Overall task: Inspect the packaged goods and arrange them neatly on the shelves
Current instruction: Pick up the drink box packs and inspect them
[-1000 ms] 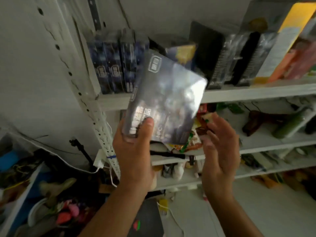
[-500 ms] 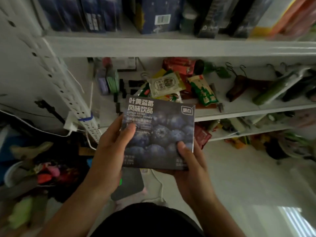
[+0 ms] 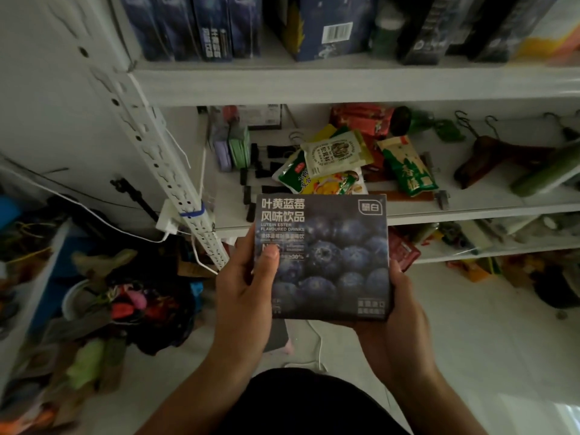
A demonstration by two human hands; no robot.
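I hold a dark blue blueberry drink box [image 3: 326, 259] face up in front of me, below the middle shelf. My left hand [image 3: 244, 284] grips its left edge, thumb across the front. My right hand [image 3: 398, 309] cups its lower right corner from beneath, fingers hidden behind the box. Similar dark blue boxes [image 3: 201, 26] stand upright in a row on the top shelf [image 3: 345, 84]. Snack packets [image 3: 339, 158] lie in a loose pile on the middle shelf [image 3: 470, 211].
A perforated white upright [image 3: 163, 171] carries a power strip and cables at left. Wooden hangers [image 3: 489, 155] and a green bottle lie on the middle shelf's right. Clutter and shoes [image 3: 94, 309] fill the floor at left. Lower shelves hold more small items.
The box came down from the top shelf to chest height and was turned front side up. My right hand took hold of it, and my view tilted downward.
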